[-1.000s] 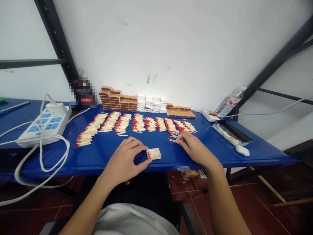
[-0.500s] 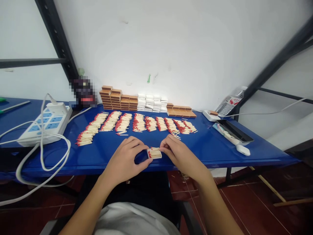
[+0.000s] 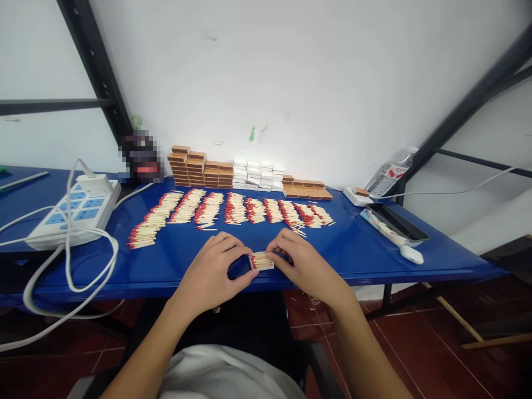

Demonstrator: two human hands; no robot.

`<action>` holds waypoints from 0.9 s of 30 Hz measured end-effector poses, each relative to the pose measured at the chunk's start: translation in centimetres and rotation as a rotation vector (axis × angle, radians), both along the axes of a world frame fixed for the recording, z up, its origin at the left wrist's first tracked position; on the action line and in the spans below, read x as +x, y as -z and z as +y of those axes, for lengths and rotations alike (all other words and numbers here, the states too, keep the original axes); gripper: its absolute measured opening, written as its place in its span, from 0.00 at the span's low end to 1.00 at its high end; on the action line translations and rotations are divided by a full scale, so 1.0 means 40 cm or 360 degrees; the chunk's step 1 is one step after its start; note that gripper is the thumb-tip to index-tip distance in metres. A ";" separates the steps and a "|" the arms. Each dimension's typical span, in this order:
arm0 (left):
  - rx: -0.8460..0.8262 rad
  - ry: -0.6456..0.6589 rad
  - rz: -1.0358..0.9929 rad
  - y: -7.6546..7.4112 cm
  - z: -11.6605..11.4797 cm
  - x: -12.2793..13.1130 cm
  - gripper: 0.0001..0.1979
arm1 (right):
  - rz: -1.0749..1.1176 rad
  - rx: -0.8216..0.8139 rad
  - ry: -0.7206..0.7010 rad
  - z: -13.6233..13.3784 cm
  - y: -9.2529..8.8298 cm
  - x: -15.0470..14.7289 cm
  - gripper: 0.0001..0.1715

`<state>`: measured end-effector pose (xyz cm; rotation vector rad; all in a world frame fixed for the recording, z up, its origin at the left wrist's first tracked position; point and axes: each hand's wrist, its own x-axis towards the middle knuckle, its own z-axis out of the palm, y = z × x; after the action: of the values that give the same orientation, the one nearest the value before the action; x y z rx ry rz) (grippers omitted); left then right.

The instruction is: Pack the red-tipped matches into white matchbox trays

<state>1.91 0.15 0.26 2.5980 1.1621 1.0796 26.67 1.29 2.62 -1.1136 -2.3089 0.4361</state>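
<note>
Near the front edge of the table, my left hand [image 3: 220, 266] grips a small white matchbox tray [image 3: 262, 268] by its left end, thumb in front and fingers behind. Wooden matches [image 3: 261, 259] lie side by side in the tray, their red heads toward the left. My right hand [image 3: 295, 257] is at the tray's right end, with thumb and fingertips pinched together on the ends of the matches. Its fingers hide that corner of the tray. Beyond both hands, rows of loose red-headed matches [image 3: 211, 208] are spread across the blue table [image 3: 183, 257].
Along the wall stand stacked brown matchbox sleeves [image 3: 191, 169] and white trays [image 3: 258, 174], with more brown sleeves [image 3: 307, 189] to their right. A power strip [image 3: 78, 208] with looping white cables is at left. An open black case [image 3: 397, 221] and a plastic bottle [image 3: 390, 174] are at right.
My right hand has moved slightly left and in over the tray's right end. The matches it held above the others now lie lower in the tray. My left hand keeps its grip.
</note>
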 end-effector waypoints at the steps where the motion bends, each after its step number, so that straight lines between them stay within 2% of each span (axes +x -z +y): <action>1: -0.0001 -0.0003 0.0003 0.000 0.000 0.000 0.11 | -0.0006 0.0010 -0.0002 0.001 0.000 -0.002 0.07; 5: -0.0008 -0.0005 0.0005 0.000 0.001 0.000 0.11 | -0.0026 -0.0001 -0.0020 0.005 -0.003 -0.003 0.06; 9: -0.0005 0.0004 0.0002 -0.002 0.000 0.001 0.11 | 0.0000 -0.0053 0.0066 0.004 -0.002 0.012 0.02; 14: 0.0005 -0.0002 0.0003 -0.001 -0.001 0.001 0.11 | -0.0010 -0.0093 0.0078 0.001 -0.001 0.016 0.08; 21: -0.0016 -0.0001 0.0015 -0.001 0.000 0.000 0.11 | 0.0025 -0.0033 0.0040 0.007 -0.003 0.007 0.07; 27: -0.0024 -0.0017 0.0011 0.000 0.000 0.000 0.12 | 0.0116 -0.0032 0.0126 0.003 -0.009 0.020 0.08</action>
<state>1.91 0.17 0.25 2.5891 1.1820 1.0603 27.46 1.41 2.98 -1.1749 -2.1937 0.4628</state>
